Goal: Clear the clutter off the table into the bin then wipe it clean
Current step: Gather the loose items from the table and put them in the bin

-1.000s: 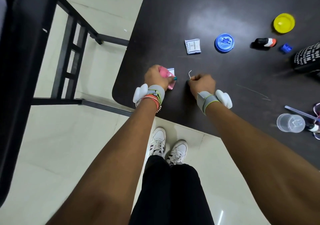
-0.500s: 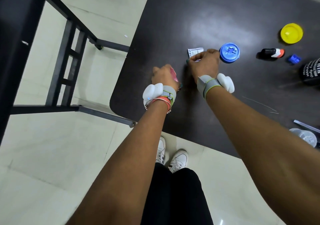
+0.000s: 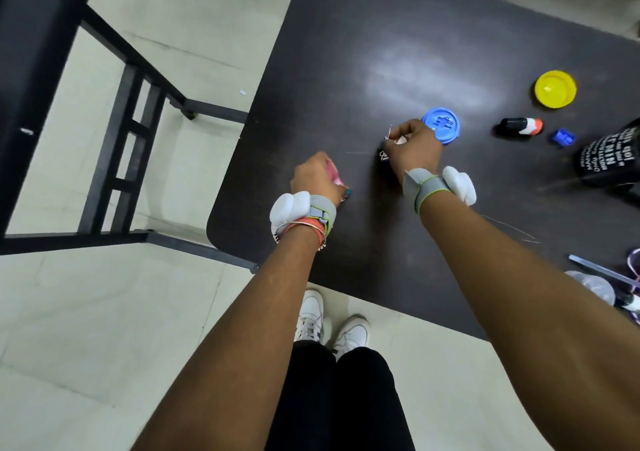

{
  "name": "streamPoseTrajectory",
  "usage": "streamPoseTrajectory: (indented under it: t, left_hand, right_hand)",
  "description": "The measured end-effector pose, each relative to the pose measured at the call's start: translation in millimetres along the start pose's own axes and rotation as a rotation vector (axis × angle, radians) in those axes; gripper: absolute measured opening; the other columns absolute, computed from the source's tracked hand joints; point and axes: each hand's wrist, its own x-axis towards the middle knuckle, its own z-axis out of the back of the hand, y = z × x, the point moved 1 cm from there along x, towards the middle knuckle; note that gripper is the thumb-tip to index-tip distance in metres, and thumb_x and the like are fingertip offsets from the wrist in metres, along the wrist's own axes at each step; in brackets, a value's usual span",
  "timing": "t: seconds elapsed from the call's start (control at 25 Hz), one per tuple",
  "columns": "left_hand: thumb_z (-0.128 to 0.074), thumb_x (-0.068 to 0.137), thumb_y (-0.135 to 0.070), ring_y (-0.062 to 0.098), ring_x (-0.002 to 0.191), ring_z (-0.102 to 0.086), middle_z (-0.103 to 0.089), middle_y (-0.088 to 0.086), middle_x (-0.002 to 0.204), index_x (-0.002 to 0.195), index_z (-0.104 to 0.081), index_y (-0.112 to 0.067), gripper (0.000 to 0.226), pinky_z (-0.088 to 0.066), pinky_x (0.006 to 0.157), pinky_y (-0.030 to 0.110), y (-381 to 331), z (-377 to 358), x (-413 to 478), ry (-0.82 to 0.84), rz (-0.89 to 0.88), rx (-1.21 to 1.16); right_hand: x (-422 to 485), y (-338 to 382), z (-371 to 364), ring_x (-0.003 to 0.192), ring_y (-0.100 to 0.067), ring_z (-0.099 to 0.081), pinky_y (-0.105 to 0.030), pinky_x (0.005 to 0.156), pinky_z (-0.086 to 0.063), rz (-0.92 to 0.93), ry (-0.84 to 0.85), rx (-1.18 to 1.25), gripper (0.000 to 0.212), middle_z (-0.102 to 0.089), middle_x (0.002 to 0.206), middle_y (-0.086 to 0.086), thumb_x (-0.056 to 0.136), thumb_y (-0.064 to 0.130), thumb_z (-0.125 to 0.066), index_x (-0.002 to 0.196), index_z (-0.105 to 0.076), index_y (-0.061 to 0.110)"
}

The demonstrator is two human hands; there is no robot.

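Right hand (image 3: 414, 149) is curled shut on a small white paper scrap (image 3: 394, 139) near the middle of the dark worktop (image 3: 346, 52), pinching it between thumb and fingertips; a thin thread end pokes out above the knuckles. Left hand (image 3: 313, 176) is fisted around a pink wrapper (image 3: 333, 172), held just above the worktop near its front left corner. Judgement: both pieces are light, limp, easily crumpled; no risk of breakage, but they can slip out of a loose fist, so a full closed grip is better than a fingertip pinch. The thread is the likeliest to drop. Remaining clutter: blue lid (image 3: 441, 125) lies flat, touching or just behind the right hand's knuckles; rigid, light, best taken by the rim. Further right, a yellow lid (image 3: 555, 89), a small black bottle (image 3: 519, 127) lying on its side (may roll), and a small blue block (image 3: 563, 137) beside it. At the right edge a black container with white lettering (image 3: 611, 159), only partly in frame. Near front right: a clear plastic cup (image 3: 592, 286) on its side, a thin blue stick (image 3: 602, 270), and a loose thread (image 3: 512, 228) on the surface, mostly behind the right forearm. No bin and no cloth in view. A black metal frame (image 3: 117, 131) stands on the floor to the left of the worktop; could obstruct a carry that way.
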Motion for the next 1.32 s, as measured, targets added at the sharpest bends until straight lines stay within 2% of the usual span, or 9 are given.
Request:
streamPoseTrajectory:
  t: [0.12, 0.2, 0.36, 0.52, 0.68, 0.8, 0.92, 1.08, 1.32]
  left_hand:
    - [-0.086, 0.065, -0.023, 0.019, 0.072, -0.056, -0.057, -0.003, 0.08, 0.078, -0.055, -0.021, 0.033, -0.04, 0.064, 0.023, -2, 1, -4, 0.021, 0.027, 0.014]
    - [-0.086, 0.065, -0.021, 0.016, 0.068, -0.057, -0.059, -0.002, 0.08, 0.078, -0.058, -0.019, 0.031, -0.042, 0.063, 0.023, -7, 4, -11, 0.039, 0.055, -0.033]
    - [-0.085, 0.066, -0.019, 0.012, 0.062, -0.053, -0.056, -0.006, 0.074, 0.079, -0.059, -0.019, 0.029, -0.041, 0.064, 0.022, -46, 34, -31, -0.005, 0.031, -0.173]
    - [-0.085, 0.067, -0.019, 0.012, 0.065, -0.055, -0.056, -0.006, 0.075, 0.075, -0.057, -0.021, 0.03, -0.041, 0.063, 0.018, -99, 88, -56, -0.037, -0.078, -0.248]
    - [-0.085, 0.068, -0.014, 0.0, 0.041, -0.053, -0.052, -0.009, 0.067, 0.069, -0.053, -0.02, 0.033, -0.032, 0.033, 0.006, -143, 153, -94, -0.083, -0.164, -0.406]
    - [-0.087, 0.066, -0.023, 0.007, 0.063, -0.058, -0.063, 0.0, 0.086, 0.089, -0.064, -0.015, 0.033, -0.043, 0.047, 0.007, -169, 210, -128, -0.12, -0.178, -0.484]
    - [-0.085, 0.068, -0.018, 0.029, 0.094, -0.067, -0.07, 0.013, 0.103, 0.095, -0.065, -0.01, 0.035, -0.057, 0.082, 0.035, -192, 277, -163, -0.108, -0.158, -0.728]
    - [-0.081, 0.071, -0.004, 0.02, 0.063, -0.061, -0.063, 0.009, 0.074, 0.074, -0.052, -0.015, 0.031, -0.053, 0.057, 0.029, -192, 364, -206, -0.068, -0.166, -1.042]
    - [-0.081, 0.069, -0.003, 0.021, 0.065, -0.065, -0.067, 0.012, 0.082, 0.083, -0.058, -0.01, 0.028, -0.057, 0.056, 0.031, -122, 480, -224, -0.26, -0.086, -1.097]
  right_hand:
    - [-11, -19, 22, 0.067, -0.006, -0.054, 0.0, 0.054, -0.038, -0.067, -0.017, 0.106, 0.02, -0.059, 0.086, 0.003, 0.079, 0.01, -0.067, 0.099, -0.064, 0.014]
    - [-19, -27, 32, 0.074, -0.009, -0.054, 0.0, 0.051, -0.035, -0.125, 0.004, 0.121, 0.03, -0.06, 0.092, 0.001, 0.077, 0.01, -0.071, 0.106, -0.063, 0.016]
    - [-34, -11, 56, 0.085, -0.012, -0.064, -0.022, 0.079, -0.054, -0.193, 0.037, 0.222, 0.024, -0.072, 0.101, -0.001, 0.075, 0.009, -0.072, 0.096, -0.069, 0.02]
    - [-52, 35, 90, 0.084, -0.02, -0.067, -0.039, 0.082, -0.058, -0.165, 0.034, 0.348, 0.021, -0.067, 0.082, 0.005, 0.075, 0.002, -0.064, 0.078, -0.066, 0.023]
    - [-80, 82, 139, 0.075, -0.02, -0.064, -0.039, 0.08, -0.058, -0.116, 0.025, 0.403, 0.026, -0.064, 0.073, 0.005, 0.079, 0.0, -0.051, 0.084, -0.069, 0.019]
    - [-112, 122, 176, 0.083, -0.024, -0.062, -0.042, 0.085, -0.056, -0.06, 0.048, 0.435, 0.027, -0.064, 0.081, 0.0, 0.08, 0.003, -0.051, 0.077, -0.065, 0.026]
    - [-148, 177, 209, 0.08, -0.021, -0.06, -0.038, 0.08, -0.055, 0.062, 0.087, 0.481, 0.024, -0.064, 0.089, -0.004, 0.082, 0.004, -0.053, 0.078, -0.065, 0.025]
    - [-202, 256, 240, 0.084, -0.02, -0.06, -0.039, 0.081, -0.053, 0.228, 0.153, 0.495, 0.023, -0.064, 0.09, -0.001, 0.084, 0.005, -0.055, 0.077, -0.064, 0.025]
    - [-273, 364, 236, 0.078, -0.02, -0.056, -0.03, 0.062, -0.048, 0.442, 0.315, 0.486, 0.023, -0.062, 0.093, -0.003, 0.085, 0.004, -0.053, 0.076, -0.063, 0.023]
